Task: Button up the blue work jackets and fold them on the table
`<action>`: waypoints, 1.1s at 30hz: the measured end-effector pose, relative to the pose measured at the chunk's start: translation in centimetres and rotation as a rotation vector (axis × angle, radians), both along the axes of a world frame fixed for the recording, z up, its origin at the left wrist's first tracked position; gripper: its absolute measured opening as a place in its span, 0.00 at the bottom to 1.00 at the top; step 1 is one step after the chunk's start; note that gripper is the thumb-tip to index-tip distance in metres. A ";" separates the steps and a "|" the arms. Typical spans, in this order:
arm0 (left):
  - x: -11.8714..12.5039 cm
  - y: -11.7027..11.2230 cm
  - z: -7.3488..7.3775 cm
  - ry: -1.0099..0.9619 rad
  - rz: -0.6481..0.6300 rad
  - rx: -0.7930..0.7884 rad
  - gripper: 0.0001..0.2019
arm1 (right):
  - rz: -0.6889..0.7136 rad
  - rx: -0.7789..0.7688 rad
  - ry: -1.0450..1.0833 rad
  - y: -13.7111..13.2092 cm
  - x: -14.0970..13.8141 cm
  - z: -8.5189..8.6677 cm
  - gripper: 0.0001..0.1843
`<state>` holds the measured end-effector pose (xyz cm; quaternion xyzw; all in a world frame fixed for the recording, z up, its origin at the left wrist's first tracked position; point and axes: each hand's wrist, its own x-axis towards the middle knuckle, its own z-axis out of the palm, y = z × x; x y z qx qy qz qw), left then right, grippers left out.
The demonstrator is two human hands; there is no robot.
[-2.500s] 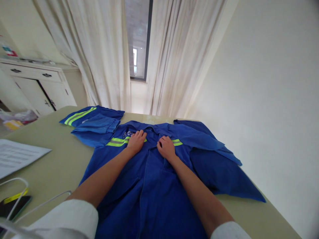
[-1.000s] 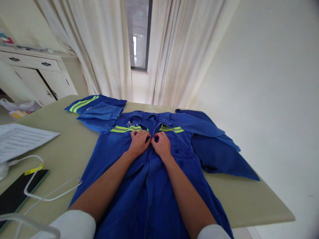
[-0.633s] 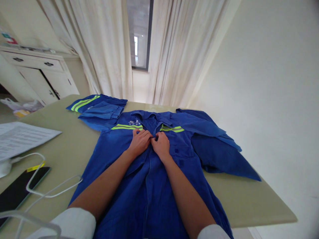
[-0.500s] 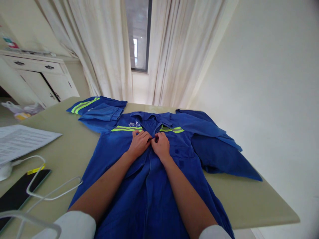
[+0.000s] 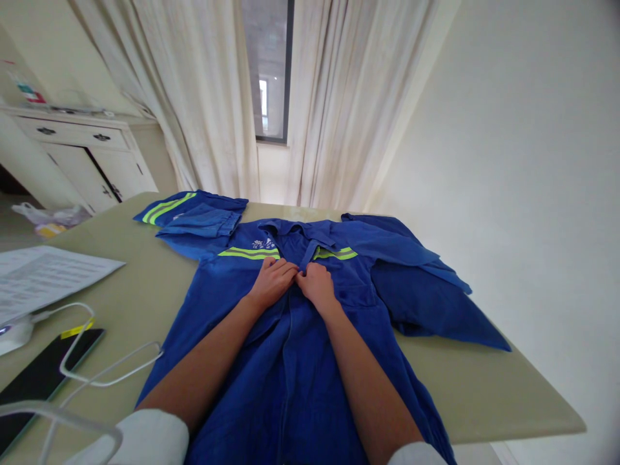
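Note:
A blue work jacket [image 5: 261,361] with yellow-green reflective stripes lies spread on the table, front side up, collar away from me. My left hand [image 5: 274,281] and my right hand [image 5: 316,283] meet at its front opening, just below the chest stripes. Both hands are closed, fingertips pinching the two edges of the placket close together. Any button between the fingers is hidden. Above the hands the collar stays spread apart; below them the front edges lie together.
The greenish table [image 5: 489,387] carries another folded blue garment [image 5: 194,210] at the far left. Nearer on the left are printed paper [image 5: 53,278], a black phone-like slab [image 5: 43,368] and a white cable [image 5: 116,381]. A white cabinet [image 5: 92,155] and curtains [image 5: 203,97] stand behind.
My hands have shifted very slightly and the right fingers have curled closer against the placket. The jacket stays in place; the view has tilted a little.

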<state>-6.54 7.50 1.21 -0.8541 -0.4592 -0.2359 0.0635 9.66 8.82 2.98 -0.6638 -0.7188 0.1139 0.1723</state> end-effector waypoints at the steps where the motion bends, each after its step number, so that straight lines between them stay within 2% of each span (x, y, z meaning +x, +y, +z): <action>1: 0.0 0.0 0.0 -0.012 0.001 -0.002 0.12 | 0.001 0.017 0.008 0.0 -0.1 -0.2 0.11; 4: 0.1 0.0 -0.3 -0.067 0.060 -0.013 0.11 | 0.003 0.090 0.139 0.4 -0.1 -1.1 0.07; 6: 0.1 0.1 -0.6 -0.127 0.113 -0.031 0.11 | 0.011 0.097 0.355 0.9 0.1 -1.8 0.08; 9: 0.0 0.3 -0.8 -0.234 0.136 -0.073 0.12 | 0.041 0.002 0.785 1.5 0.3 -2.7 0.10; 12: 0.0 0.4 -0.7 -0.309 0.154 -0.054 0.06 | 0.034 -0.117 1.117 1.7 0.4 -2.9 0.12; 15: 0.1 0.2 -0.3 -0.290 0.152 0.014 0.04 | 0.013 -0.139 1.289 1.6 0.1 -2.8 0.13; 19: 0.1 0.0 0.1 -0.213 0.093 0.083 0.04 | -0.051 -0.104 1.409 1.2 -0.4 -2.8 0.12; 23: 0.0 0.0 0.1 -0.143 0.057 0.136 0.04 | -0.089 -0.076 1.428 0.9 -0.8 -3.0 0.13; 25: -0.2 0.0 -0.1 -0.090 0.039 0.175 0.04 | -0.052 -0.079 1.355 0.9 -0.6 -2.9 0.15; 29: -0.6 -0.3 -0.2 -0.028 -0.004 0.265 0.03 | 0.098 -0.084 1.052 1.1 0.8 -2.1 0.20; 33: -0.7 -0.4 0.0 0.000 -0.032 0.378 0.04 | 0.209 0.143 0.660 1.2 1.9 -1.2 0.19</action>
